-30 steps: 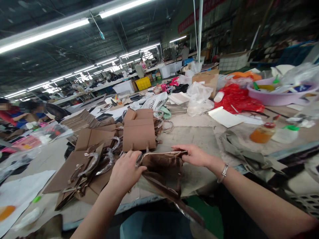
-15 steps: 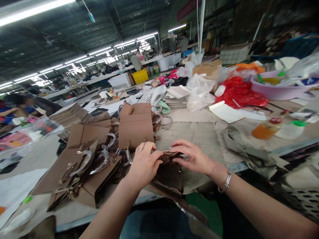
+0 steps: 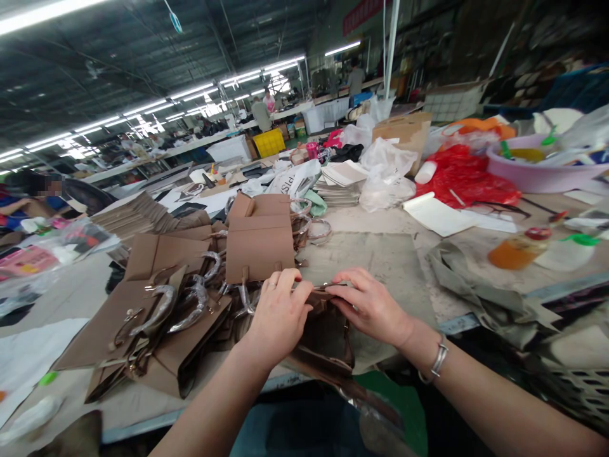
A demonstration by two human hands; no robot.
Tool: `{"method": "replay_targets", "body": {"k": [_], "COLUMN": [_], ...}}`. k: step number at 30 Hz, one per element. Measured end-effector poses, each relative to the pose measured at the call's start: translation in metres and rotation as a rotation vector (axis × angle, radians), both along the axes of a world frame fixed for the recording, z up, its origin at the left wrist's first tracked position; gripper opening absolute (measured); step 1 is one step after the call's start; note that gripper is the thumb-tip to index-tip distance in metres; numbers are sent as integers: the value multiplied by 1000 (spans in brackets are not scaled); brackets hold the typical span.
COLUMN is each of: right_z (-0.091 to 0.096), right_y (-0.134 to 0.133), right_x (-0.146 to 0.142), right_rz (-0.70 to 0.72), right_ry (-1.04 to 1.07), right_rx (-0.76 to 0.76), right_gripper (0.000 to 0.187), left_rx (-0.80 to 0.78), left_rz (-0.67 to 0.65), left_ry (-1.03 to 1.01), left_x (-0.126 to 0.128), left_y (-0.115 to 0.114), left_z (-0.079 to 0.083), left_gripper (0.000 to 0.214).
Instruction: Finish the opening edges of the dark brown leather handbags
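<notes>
A brown handbag (image 3: 328, 336) stands at the table's front edge, its dark inside facing me. My left hand (image 3: 281, 312) is closed on the left part of its upper edge, thumb and fingers pinching. On the right part of the same edge, my right hand (image 3: 368, 304) pinches with thumb and fingers. A small shiny metal piece shows between the two hands. Below, a plastic-wrapped handle of the bag hangs over the table edge. Just left of my hands lie several more brown handbags (image 3: 259, 244) with wrapped handles.
A grey-green cloth sheet (image 3: 380, 260) lies under my work. To the right are crumpled grey fabric (image 3: 480, 292), a bottle of orange liquid (image 3: 516, 251) and a notepad (image 3: 438, 214). Behind stand a red plastic bag (image 3: 466, 174) and a lilac basin (image 3: 537, 174). Another person sits at far left.
Both hands keep hold of the handbag's upper edge. My right fingers have closed a little more tightly on it. The whole view has shifted slightly.
</notes>
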State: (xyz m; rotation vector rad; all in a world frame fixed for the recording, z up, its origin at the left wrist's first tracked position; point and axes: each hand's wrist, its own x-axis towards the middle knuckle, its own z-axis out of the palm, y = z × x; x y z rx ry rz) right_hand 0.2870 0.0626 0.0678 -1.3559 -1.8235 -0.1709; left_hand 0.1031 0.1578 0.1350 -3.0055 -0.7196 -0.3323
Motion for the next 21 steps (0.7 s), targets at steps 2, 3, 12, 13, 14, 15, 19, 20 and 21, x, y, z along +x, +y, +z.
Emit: {"method": "replay_targets", "body": {"k": [2,3,12,13,14,15,19,20,21], "right_z": [0,0,-3,-3,-3,-3,-3,-4,-4], "right_y": [-1,-1,-8,-8,-8,-8,-6,-5,-5], "right_x": [-1,-2,-5,-4,-4,-3,0,0,1], "right_rz": [-2,-7,6,21,36,48,73,80,82], "right_ry": [-15,-19,-20,-23,-23,-22,-12,-13,-12], "right_rx": [-1,-5,18,18,21,24,34,35,36], "right_gripper": [26,25,24,24,24,23,24,24,24], "left_rx": [-12,-18,-36,-34,-32,-31,-37,-41,-45], "left_rz": [-21,-31,-52,-57,-62,-65,-105,-122,-140], "left_ry": [-6,-4,4,5,7,8,4,4,7], "left_x": [-1,-2,-3,-3,-3,-2,-3,-4,-4], "left_y": [0,0,1,1,2,2,2,2,2], "left_z": [-1,-1,-3,-3,-3,-3,-3,-3,-3], "left_gripper": [21,21,19,16,13,9,7,10,13]}}
